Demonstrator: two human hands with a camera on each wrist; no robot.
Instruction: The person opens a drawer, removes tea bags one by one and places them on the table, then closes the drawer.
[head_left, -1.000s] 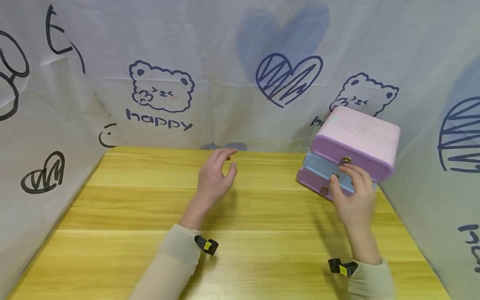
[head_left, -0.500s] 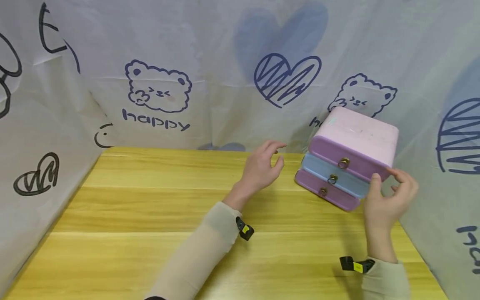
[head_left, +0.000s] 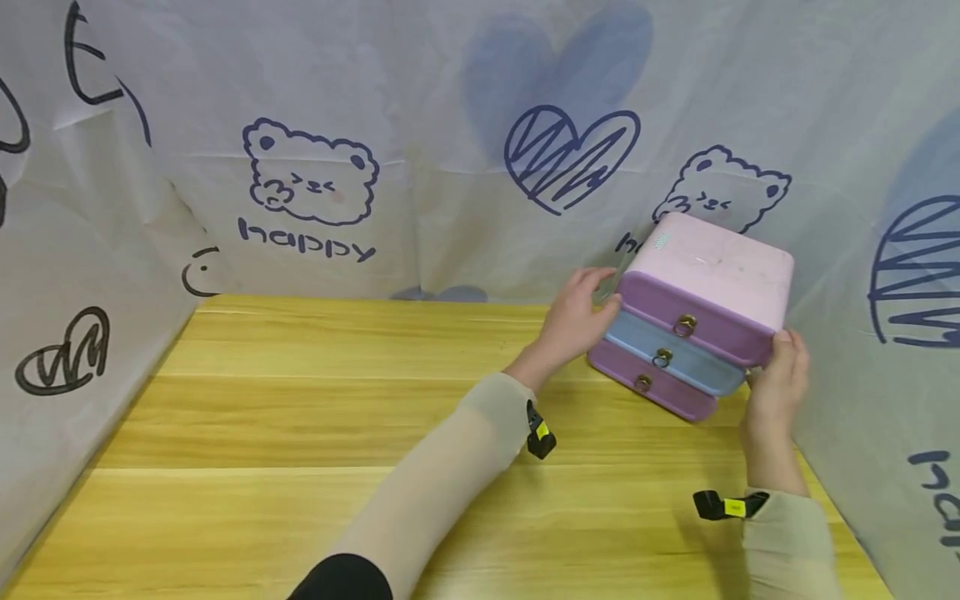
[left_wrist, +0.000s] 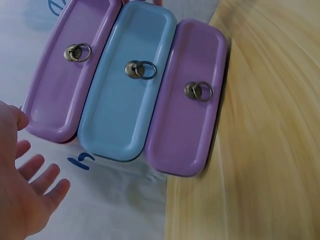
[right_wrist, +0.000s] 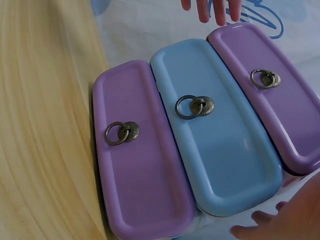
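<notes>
A small three-drawer box with a pale pink top (head_left: pixel 712 265) stands at the back right of the table. Its fronts run from a purple upper drawer (head_left: pixel 716 333) through a blue middle drawer (left_wrist: pixel 127 95) to a purple bottom drawer (right_wrist: pixel 137 170). Each front carries a bronze ring pull, and all three fronts appear closed. My left hand (head_left: pixel 573 315) is beside the box's left side, thumb close to the upper drawer's edge, fingers spread. At the right side, my right hand (head_left: pixel 780 385) has its fingertips right at the upper drawer's corner; some fingers are hidden behind it.
The wood-grain table (head_left: pixel 315 417) extends left and forward of the box. A white cloth backdrop (head_left: pixel 442 208) with bear and heart drawings rises close behind the box, and a cloth side wall (head_left: pixel 885 400) stands to its right.
My left hand has moved right across the table to the box's left side. My right hand has shifted from in front of the ring pulls to the box's right side. The box stays put.
</notes>
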